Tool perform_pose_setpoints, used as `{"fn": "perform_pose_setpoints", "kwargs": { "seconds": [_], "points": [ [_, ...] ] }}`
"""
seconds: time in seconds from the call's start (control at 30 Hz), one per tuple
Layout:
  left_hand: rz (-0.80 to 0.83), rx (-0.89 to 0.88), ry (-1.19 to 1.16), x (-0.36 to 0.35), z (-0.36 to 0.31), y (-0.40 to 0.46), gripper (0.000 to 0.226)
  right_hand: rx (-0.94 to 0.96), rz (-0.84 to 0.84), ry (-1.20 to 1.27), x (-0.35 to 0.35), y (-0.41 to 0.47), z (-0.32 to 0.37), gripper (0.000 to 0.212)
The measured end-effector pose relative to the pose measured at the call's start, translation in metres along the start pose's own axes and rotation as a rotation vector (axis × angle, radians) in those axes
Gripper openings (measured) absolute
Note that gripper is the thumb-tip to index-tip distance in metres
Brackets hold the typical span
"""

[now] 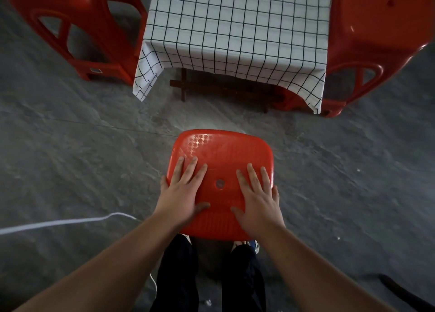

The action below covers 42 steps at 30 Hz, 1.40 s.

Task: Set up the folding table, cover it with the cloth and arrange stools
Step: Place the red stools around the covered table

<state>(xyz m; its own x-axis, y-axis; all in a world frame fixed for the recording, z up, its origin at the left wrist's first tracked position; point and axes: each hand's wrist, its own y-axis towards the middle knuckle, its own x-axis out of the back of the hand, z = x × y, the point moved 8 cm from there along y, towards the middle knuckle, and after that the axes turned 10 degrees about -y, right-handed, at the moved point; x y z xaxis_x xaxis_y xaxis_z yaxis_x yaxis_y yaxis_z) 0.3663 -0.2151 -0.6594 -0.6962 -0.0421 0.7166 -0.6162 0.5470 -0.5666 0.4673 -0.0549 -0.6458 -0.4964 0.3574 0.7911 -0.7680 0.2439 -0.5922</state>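
Both hands flat on a red stool, short of the covered bench.

We see the left hand (182, 192) and the right hand (257, 197) spread wide, fingers straight, palms resting on the seat of the near stool (221, 151) — neither grips it. This stool stands on the grey floor (82, 158), apart from the bench, which is draped in a white cloth (237, 26) with a dark grid; dark wooden legs (186, 85) show beneath the hem. Two more red stools flank the bench — the left stool (77, 22) and the right stool (376, 36), each just beside the cloth. A white cable (58, 222) lies on the floor at left.
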Motion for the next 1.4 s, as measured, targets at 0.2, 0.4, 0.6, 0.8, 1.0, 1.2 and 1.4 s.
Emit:
{"fn": "perform_pose_setpoints", "kwargs": {
  "seconds": [0.2,0.4,0.6,0.8,1.0,1.2,1.4],
  "points": [
    [-0.011,0.003,-0.015,0.002,-0.001,-0.001,0.101,0.003,0.000,-0.002,-0.001,0.002,-0.001,0.096],
    [-0.081,0.028,-0.084,0.025,-0.014,-0.015,0.090,0.013,0.009,0.005,0.020,-0.004,0.000,0.083],
    [-0.219,0.094,-0.182,0.113,-0.053,-0.071,0.075,0.040,-0.078,0.056,0.124,-0.053,0.011,0.072],
    [-0.369,0.119,-0.214,0.232,-0.125,-0.179,0.070,0.134,-0.237,0.054,0.272,-0.159,0.021,0.067],
    [-0.586,0.072,-0.215,0.306,-0.174,-0.278,0.072,0.253,-0.355,0.000,0.358,-0.251,0.034,0.070],
    [-0.632,0.043,-0.172,0.335,-0.181,-0.303,0.072,0.272,-0.407,0.002,0.391,-0.271,0.038,0.073],
    [-0.562,-0.019,-0.160,0.350,-0.195,-0.278,0.075,0.200,-0.444,0.022,0.413,-0.274,0.031,0.074]
  ]
}}
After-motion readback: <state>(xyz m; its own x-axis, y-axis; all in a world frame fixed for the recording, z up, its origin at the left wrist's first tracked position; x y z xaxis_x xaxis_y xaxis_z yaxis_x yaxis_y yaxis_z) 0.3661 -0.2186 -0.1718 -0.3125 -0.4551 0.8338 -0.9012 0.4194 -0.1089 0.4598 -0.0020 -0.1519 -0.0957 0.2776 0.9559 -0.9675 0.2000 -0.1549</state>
